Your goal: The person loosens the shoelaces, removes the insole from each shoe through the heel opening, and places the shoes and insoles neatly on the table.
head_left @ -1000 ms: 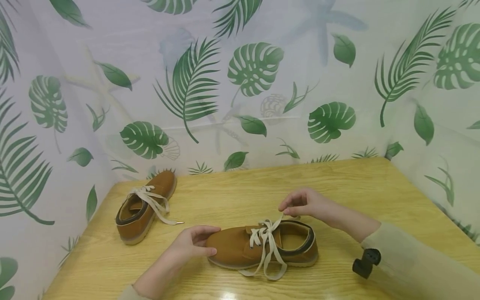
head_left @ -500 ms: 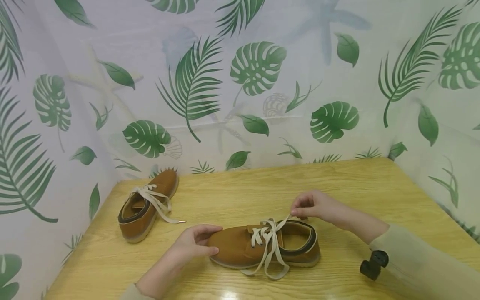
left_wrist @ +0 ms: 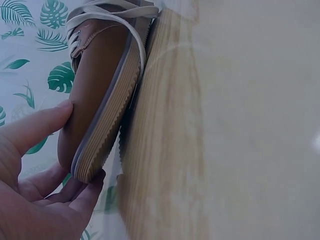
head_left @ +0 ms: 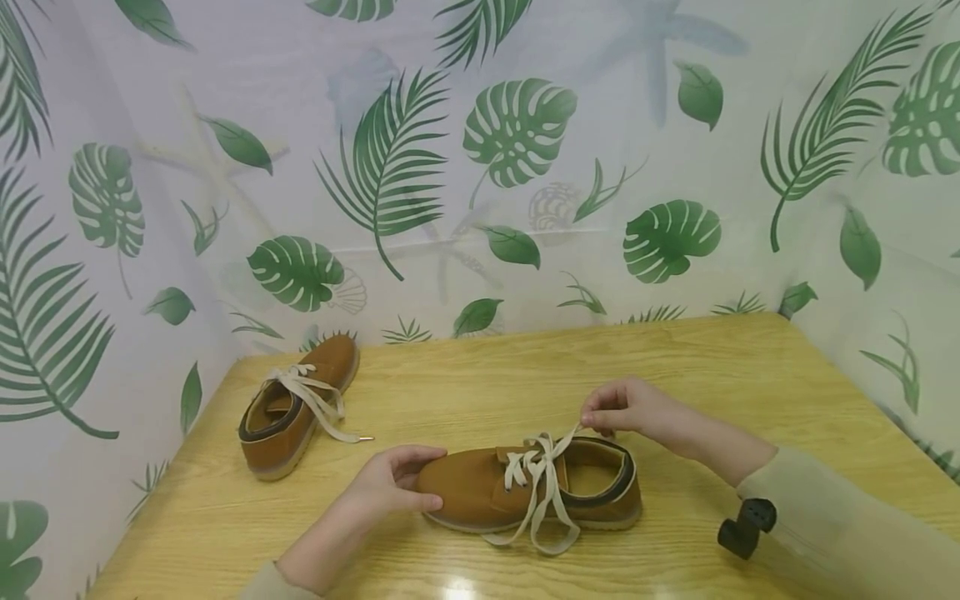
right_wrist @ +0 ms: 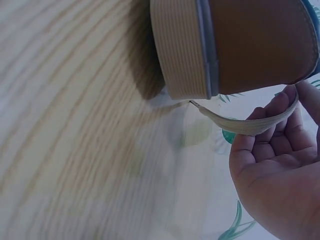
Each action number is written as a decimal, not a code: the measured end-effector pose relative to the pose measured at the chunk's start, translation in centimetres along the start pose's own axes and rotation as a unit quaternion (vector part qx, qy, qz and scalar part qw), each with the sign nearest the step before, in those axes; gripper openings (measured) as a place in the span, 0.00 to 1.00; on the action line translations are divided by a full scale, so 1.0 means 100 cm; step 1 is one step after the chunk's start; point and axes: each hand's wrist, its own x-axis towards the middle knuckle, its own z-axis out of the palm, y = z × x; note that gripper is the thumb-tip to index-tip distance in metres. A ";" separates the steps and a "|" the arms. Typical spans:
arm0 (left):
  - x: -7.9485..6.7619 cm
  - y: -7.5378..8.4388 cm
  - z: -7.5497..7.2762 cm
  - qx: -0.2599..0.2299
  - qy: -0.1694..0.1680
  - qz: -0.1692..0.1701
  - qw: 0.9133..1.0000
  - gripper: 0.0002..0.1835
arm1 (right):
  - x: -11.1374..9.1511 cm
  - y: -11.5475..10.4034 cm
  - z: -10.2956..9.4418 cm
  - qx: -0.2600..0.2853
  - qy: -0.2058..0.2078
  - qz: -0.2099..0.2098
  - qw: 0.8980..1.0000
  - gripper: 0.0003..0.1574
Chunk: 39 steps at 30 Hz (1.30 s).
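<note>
A brown leather shoe point(head_left: 465, 487) lies on its sole near the front middle of the table, toe to the left. My left hand point(head_left: 393, 483) grips its toe, thumb on the near side and fingers round the far side; the left wrist view shows the thumb point(left_wrist: 42, 125) on the leather and fingertips by the sole. Above the shoe's opening, my right hand point(head_left: 622, 407) pinches a cream shoelace point(head_left: 564, 442) between thumb and fingers. The lace end point(right_wrist: 245, 125) hangs across the fingers in the right wrist view. The laces are tied in a bow, with loops drooping over the near side.
A second brown shoe point(head_left: 273, 450) with a tied cream lace stands at the table's back left, toe pointing away. The wood-grain table point(head_left: 465, 383) meets leaf-printed cloth point(head_left: 420, 300) at the back and sides. A black clip-like device point(head_left: 746, 529) sits by the right sleeve.
My right hand has moved a little to the right with the lace, which is now drawn straighter from the bow. The left hand keeps its hold on the toe.
</note>
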 end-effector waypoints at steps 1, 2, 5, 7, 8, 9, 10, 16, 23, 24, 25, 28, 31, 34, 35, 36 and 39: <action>0.000 0.000 0.000 0.001 0.001 0.000 1.000 0.35 | 0.000 0.000 -0.001 -0.001 -0.001 0.000 1.000 0.17; 0.000 0.000 0.000 0.000 0.001 0.000 1.000 0.35 | -0.001 -0.001 -0.001 -0.002 0.000 -0.002 1.000 0.17; 0.000 0.000 -0.001 0.001 0.002 -0.001 1.000 0.35 | -0.002 -0.004 -0.003 -0.008 0.001 -0.005 1.000 0.17; 0.000 0.000 -0.001 0.004 0.002 0.000 1.000 0.35 | -0.004 -0.006 -0.005 -0.012 0.003 -0.005 1.000 0.18; 0.000 0.001 -0.001 0.005 0.002 0.000 1.000 0.35 | -0.005 -0.007 -0.006 -0.013 0.005 -0.005 1.000 0.18; 0.000 0.001 0.000 0.007 0.002 0.001 1.000 0.35 | -0.006 -0.007 -0.007 -0.016 0.007 -0.004 1.000 0.18; -0.001 0.001 0.000 0.009 0.003 0.001 1.000 0.35 | -0.007 -0.008 -0.008 -0.019 0.008 -0.005 1.000 0.18; -0.002 0.003 0.001 0.021 0.009 -0.005 1.000 0.34 | -0.015 -0.011 -0.012 -0.031 0.006 -0.006 0.999 0.17; -0.001 0.006 0.002 0.032 0.013 -0.008 0.999 0.33 | -0.020 -0.013 -0.017 -0.036 0.005 -0.005 0.999 0.16; -0.001 0.006 0.002 0.034 0.013 -0.007 0.999 0.33 | -0.021 -0.013 -0.018 -0.037 0.005 -0.006 0.999 0.16; -0.001 0.006 0.003 0.036 0.012 -0.005 0.999 0.33 | -0.022 -0.014 -0.019 -0.039 0.005 -0.006 0.999 0.17; -0.002 0.007 0.004 0.037 0.007 0.000 0.999 0.33 | -0.023 -0.017 -0.020 -0.046 0.005 -0.006 0.999 0.18; -0.002 0.007 0.005 0.036 0.005 0.003 0.999 0.33 | -0.023 -0.020 -0.022 -0.050 0.005 -0.008 0.999 0.18; -0.001 0.007 0.005 0.038 0.006 0.004 0.999 0.33 | -0.023 -0.021 -0.024 -0.049 0.002 -0.016 0.999 0.17; -0.001 0.007 0.005 0.039 0.005 0.005 0.999 0.33 | -0.023 -0.021 -0.025 -0.049 0.001 -0.017 0.999 0.17; -0.001 0.006 0.005 0.041 0.005 0.008 0.999 0.33 | -0.023 -0.022 -0.025 -0.049 0.002 -0.018 0.999 0.17; -0.002 0.007 0.005 0.047 0.004 0.012 0.999 0.33 | -0.024 -0.023 -0.027 -0.049 0.005 -0.014 0.999 0.17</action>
